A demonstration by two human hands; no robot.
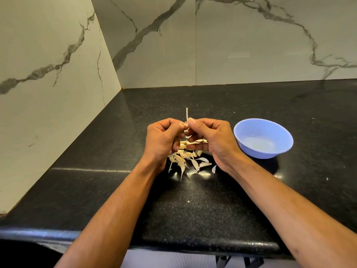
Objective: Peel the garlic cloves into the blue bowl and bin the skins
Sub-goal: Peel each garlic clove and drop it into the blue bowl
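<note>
Both hands meet above the middle of the black counter (212, 209). My left hand (164, 140) and my right hand (210, 138) pinch one garlic clove (185, 124) between their fingertips. A thin strip of skin (187, 114) sticks straight up from it. Below the hands lies a heap of garlic cloves (183, 153) with loose skins (202, 165) scattered at its near side. The blue bowl (263, 139) stands just right of my right hand, and its inside looks bare.
Marble-look walls (58, 93) close the counter at the left and at the back, meeting in a corner. The counter's front edge (173, 246) runs across the bottom of the view. A small crumb (188, 201) lies between my forearms.
</note>
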